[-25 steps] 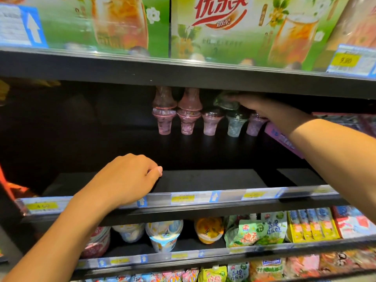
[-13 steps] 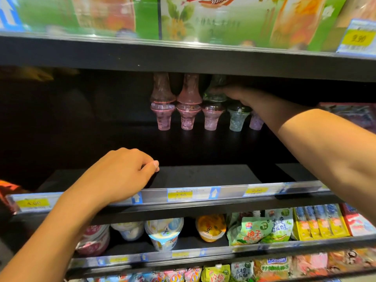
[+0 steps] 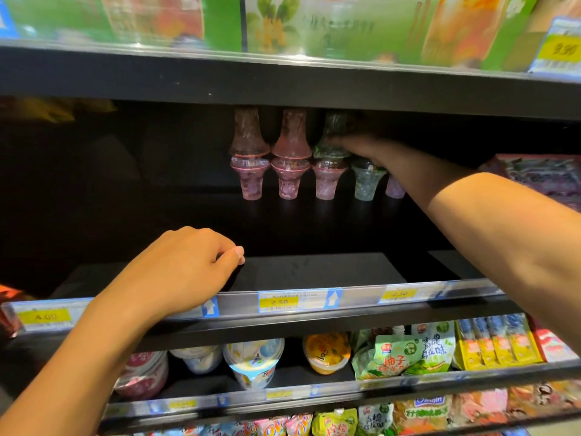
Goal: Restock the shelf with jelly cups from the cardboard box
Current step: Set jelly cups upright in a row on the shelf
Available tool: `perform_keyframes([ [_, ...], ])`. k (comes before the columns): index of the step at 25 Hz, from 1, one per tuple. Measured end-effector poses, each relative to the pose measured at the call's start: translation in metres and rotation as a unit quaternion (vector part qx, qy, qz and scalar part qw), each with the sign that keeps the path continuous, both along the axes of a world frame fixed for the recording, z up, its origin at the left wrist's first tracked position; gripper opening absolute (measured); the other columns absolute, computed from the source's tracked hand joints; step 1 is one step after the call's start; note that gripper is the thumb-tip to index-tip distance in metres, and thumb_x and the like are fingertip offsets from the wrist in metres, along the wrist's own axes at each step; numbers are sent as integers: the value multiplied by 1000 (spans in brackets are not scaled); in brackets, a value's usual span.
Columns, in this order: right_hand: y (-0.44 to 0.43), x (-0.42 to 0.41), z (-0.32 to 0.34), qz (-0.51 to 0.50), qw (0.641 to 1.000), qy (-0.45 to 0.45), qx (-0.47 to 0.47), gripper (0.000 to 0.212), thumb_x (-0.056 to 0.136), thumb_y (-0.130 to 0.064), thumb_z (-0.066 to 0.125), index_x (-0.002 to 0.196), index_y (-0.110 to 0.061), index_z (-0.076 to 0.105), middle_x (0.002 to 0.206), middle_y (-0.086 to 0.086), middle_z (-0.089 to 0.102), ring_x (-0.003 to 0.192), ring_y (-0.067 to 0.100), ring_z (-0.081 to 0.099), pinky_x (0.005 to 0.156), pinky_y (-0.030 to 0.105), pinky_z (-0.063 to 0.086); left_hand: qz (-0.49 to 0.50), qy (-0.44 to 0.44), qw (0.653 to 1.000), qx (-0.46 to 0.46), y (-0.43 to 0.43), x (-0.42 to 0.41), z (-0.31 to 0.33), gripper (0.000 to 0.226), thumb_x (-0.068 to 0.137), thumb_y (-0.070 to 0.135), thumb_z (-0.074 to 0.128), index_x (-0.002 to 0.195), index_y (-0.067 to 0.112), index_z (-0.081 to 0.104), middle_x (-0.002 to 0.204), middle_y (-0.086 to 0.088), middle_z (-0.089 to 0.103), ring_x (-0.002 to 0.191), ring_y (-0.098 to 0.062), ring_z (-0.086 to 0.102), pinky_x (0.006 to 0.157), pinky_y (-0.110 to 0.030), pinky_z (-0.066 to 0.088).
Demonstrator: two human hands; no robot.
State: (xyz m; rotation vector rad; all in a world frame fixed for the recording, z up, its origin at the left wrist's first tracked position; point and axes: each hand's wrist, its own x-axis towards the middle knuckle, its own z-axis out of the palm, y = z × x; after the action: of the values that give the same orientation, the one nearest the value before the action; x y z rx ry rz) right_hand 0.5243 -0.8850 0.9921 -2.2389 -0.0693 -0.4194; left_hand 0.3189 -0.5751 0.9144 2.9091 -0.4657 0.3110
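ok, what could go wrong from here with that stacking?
1. The upper green cup in the right hand sits inverted, rim to rim, on a pink cup; off-centre, it could slide off on release.
2. The pink stacks stand close beside it; a nudge may topple them.
3. The wrist passes over the lone green cup and could clip it pulling out.
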Motion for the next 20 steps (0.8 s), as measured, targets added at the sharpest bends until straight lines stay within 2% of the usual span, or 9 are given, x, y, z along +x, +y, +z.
perform_keyframes([
  [3, -3, -2, 1, -3, 1000, 22, -11, 71, 90, -24, 75, 150, -9, 41, 150, 12, 48, 135, 25, 49, 92, 20, 39, 2, 1, 1000, 4, 0, -2, 1, 48, 98, 56, 33, 96, 31, 74, 73, 4, 71, 61, -9, 63, 63, -25, 51],
  [7, -7, -23, 4, -20, 997, 52, -55, 59, 95, -33, 68, 145, -10, 47, 140, 5, 53, 129, 20, 51, 86, 19, 37, -5, -2, 1000, 11, -1, -5, 3, 49, 98, 55, 31, 95, 31, 73, 68, 6, 67, 62, -10, 61, 69, -33, 54],
  [9, -9, -47, 2, -51, 995, 29, -86, 54, 96, -32, 68, 142, -12, 51, 135, 4, 55, 125, 18, 53, 83, 18, 37, -12, 3, 1000, 9, 0, -6, 4, 47, 100, 53, 32, 92, 30, 73, 66, 6, 64, 61, -11, 59, 69, -36, 55],
  [11, -14, -73, -6, -76, 987, -8, -138, 58, 92, -37, 72, 142, -15, 53, 136, 3, 57, 125, 20, 55, 88, 22, 40, -18, 4, 1000, 8, 0, -7, 4, 47, 103, 52, 34, 88, 29, 73, 61, 4, 62, 59, -11, 58, 66, -35, 54],
  [13, -16, -104, -19, -81, 979, -16, -188, 60, 91, -39, 72, 143, -17, 52, 134, 3, 59, 127, 22, 55, 91, 21, 39, -23, 7, 1000, 7, -1, -8, 4, 53, 103, 58, 33, 81, 27, 70, 58, 2, 61, 58, -11, 58, 62, -34, 52],
  [15, -16, -140, -35, -65, 972, -9, -227, 46, 93, -40, 69, 133, -20, 61, 116, -3, 59, 121, 23, 57, 83, 19, 33, -26, 25, 999, -4, 0, -10, 4, 63, 98, 70, 28, 76, 26, 68, 60, 3, 63, 61, -12, 60, 63, -33, 52],
  [17, -13, -181, -47, -13, 966, -29, -257, 32, 95, -43, 65, 118, -22, 69, 112, -9, 59, 117, 19, 59, 87, 21, 37, -43, 44, 998, -19, 2, -13, 5, 70, 85, 89, 22, 88, 39, 71, 78, 14, 69, 78, -12, 66, 75, -36, 56],
  [19, -10, -218, -58, 36, 945, -73, -317, 34, 98, -53, 53, 111, -28, 71, 116, -10, 66, 115, 14, 60, 97, 34, 46, -67, 85, 994, 0, 5, -16, 9, 76, 69, 102, 29, 114, 52, 65, 109, 24, 66, 101, -10, 66, 90, -39, 56],
  [20, -9, -231, -64, 41, 934, -90, -344, 38, 99, -58, 47, 111, -31, 71, 117, -11, 65, 115, 13, 59, 97, 41, 48, -78, 110, 991, 9, 8, -15, 11, 80, 65, 104, 37, 124, 55, 58, 121, 25, 63, 110, -9, 64, 96, -41, 54],
])
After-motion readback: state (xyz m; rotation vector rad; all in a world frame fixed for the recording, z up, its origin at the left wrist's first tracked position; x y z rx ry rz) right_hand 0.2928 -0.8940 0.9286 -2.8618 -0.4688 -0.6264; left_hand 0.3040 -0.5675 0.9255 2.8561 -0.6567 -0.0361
